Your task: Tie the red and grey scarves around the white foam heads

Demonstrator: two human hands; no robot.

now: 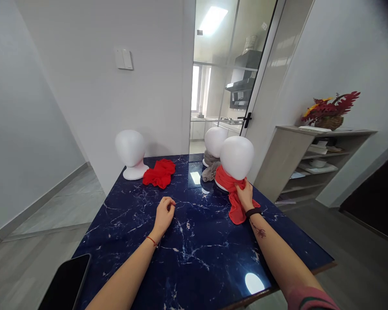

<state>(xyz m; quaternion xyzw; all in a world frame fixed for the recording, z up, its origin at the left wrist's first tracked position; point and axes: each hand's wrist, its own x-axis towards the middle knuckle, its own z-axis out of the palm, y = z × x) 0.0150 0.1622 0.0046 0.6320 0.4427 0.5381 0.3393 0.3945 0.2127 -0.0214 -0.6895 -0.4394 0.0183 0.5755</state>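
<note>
My right hand [245, 196] grips the red scarf [236, 206] that is wrapped round the neck of a white foam head [236, 157], with the scarf's end hanging onto the table. Behind it stands a second white head [215, 141] wearing a grey scarf [211, 168]. My left hand [164, 214] rests on the dark blue marble table [187, 249] with fingers curled in and nothing in them. At the back left a third white head [131, 150] stands bare, with a crumpled red scarf [159, 173] lying beside it.
A black phone [66, 284] lies at the table's near left corner. A wooden shelf unit [310, 163] with a basket of red leaves stands to the right. A glass door behind the table leads to a kitchen.
</note>
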